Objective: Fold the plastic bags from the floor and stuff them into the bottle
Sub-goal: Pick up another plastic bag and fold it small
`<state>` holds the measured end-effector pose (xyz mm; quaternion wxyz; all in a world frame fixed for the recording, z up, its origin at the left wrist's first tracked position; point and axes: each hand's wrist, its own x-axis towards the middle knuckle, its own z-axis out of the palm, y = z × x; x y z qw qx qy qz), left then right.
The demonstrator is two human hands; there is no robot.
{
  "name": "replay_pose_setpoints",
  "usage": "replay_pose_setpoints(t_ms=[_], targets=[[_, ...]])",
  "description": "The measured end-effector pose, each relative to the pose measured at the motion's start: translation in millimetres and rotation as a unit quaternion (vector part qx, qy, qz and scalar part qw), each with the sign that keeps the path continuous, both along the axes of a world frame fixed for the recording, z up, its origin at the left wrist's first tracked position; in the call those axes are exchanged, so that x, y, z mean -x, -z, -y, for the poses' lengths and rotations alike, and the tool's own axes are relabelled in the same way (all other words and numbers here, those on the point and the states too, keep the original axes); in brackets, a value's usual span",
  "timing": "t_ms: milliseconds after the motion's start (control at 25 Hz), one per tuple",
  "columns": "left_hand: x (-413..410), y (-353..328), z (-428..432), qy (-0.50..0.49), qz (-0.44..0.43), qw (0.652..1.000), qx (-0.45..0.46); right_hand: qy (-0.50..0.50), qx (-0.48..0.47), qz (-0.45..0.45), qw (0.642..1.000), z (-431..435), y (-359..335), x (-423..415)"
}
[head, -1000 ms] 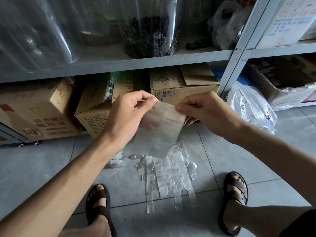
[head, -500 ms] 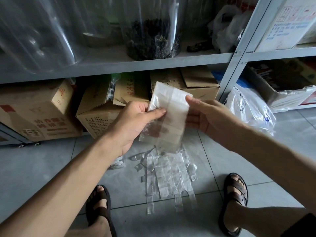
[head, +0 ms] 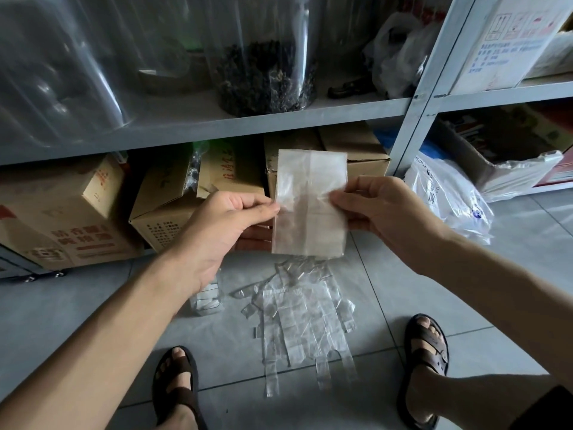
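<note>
Item 1, far left: cardboard boxes [head: 62, 218] stowed under the grey shelf [head: 217, 125]; storage only, no part in the task

Item 2: left hand [head: 223, 231], thumb and forefinger closed on the left edge of the folded bag, other fingers behind the sheet as backing

Item 3, floor just below the left wrist: clear ribbed object [head: 206, 301], probably the bottle, mostly hidden; judged to be kept near for stuffing

Item 4, centre, upright in the air between the 2 hands: folded bag [head: 310, 209], a flat translucent rectangle; the 2 side pinches hold it taut, likely so the next crease lands straight

Item 5, floor beneath it: pile of bags [head: 305, 318], flattened, handles toward the near side, awaiting folding

Item 6: right hand [head: 381, 212], thumb and fingertips pinching the bag's right edge

Item 7, far right: white printed bag [head: 446, 197], slumped on the floor, judged unrelated
</note>
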<state>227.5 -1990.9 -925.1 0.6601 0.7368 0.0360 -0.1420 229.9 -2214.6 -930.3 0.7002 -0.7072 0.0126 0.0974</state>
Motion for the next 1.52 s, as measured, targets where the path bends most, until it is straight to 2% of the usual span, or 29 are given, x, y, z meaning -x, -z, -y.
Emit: replay_pose_setpoints(t_ms=[160, 440, 680, 1040, 1520], targets=[[-0.6, -2.3, 1.8, 0.003, -0.021, 1.0, 0.009, -0.021, 0.042, 0.027, 0.999, -3.3, -3.1, 1.7], [6.4, -5.0, 5.8, 0.02, -0.077, 0.995, 0.066, -0.049, 0.042, 0.038, 0.997, -2.3, -9.1, 5.7], [6.2, -5.1, 1.9, 0.005, -0.038, 0.998, 0.045, -0.082, 0.03, 0.019, 0.996, -3.3, -7.8, 9.8], [7.2, -7.3, 1.7, -0.002, -0.042, 0.996, 0.073, -0.068, 0.055, 0.038, 0.995, -3.5, -8.0, 7.9], [8.2, -9.3, 2.0, -0.029, -0.04, 0.996, 0.073, -0.067, 0.021, 0.001, 0.998, -1.6, -10.6, 10.0]])
